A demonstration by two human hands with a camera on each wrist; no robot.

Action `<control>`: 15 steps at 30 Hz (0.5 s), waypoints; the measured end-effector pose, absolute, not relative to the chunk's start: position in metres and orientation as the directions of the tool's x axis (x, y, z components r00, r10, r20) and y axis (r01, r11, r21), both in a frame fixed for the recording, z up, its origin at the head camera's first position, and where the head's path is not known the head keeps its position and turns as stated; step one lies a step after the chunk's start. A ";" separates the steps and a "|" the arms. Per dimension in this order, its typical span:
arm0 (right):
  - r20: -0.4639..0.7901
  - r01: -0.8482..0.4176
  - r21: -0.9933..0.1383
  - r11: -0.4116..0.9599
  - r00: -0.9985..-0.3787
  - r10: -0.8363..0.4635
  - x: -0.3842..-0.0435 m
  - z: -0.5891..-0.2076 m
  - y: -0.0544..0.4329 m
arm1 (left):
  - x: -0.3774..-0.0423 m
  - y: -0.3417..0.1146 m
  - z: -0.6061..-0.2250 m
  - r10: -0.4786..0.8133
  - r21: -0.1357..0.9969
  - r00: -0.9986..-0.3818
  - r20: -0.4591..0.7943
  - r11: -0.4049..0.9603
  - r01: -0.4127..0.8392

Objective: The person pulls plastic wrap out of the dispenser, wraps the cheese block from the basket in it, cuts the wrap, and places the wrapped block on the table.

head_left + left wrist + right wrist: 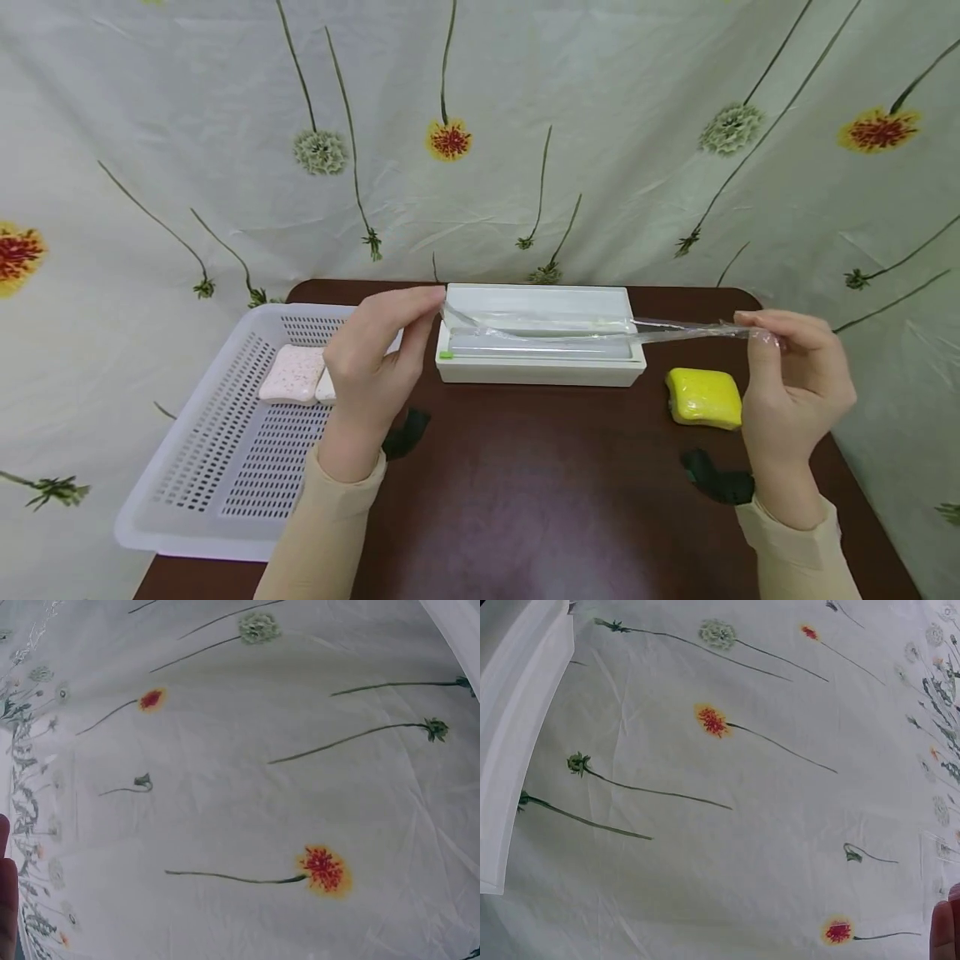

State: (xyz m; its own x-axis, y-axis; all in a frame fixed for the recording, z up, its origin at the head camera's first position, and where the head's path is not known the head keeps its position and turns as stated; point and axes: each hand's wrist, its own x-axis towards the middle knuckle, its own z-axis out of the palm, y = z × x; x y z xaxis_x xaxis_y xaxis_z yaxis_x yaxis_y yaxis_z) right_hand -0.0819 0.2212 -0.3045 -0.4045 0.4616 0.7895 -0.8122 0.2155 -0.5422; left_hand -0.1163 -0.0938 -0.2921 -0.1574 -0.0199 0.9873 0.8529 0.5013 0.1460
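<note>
A strip of clear cling film (690, 333) is stretched sideways between both hands, bunched into a narrow band. My left hand (375, 367) pinches its left end between thumb and fingers, and my right hand (798, 392) pinches the right end. Behind and below the film stands a white dispenser box (540, 373) with a clear roll inside and a small green tab at its left end. Only fingertips (7, 907) show at the edge of the left wrist view; likewise fingertips (945, 934) in the right wrist view.
A yellow, shiny, pillow-shaped block (705, 398) lies beside my right hand. To the left, a white perforated basket (202, 543) holds a pink speckled bar (291, 375) and a white one partly behind my left hand. A flowered cloth (487, 217) hangs behind the brown table (525, 500).
</note>
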 end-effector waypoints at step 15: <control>0.844 -0.869 -0.481 -0.117 -0.495 0.206 -0.029 -0.337 0.248 | -0.061 -0.099 -0.322 0.118 -0.119 0.080 0.990 0.373 0.920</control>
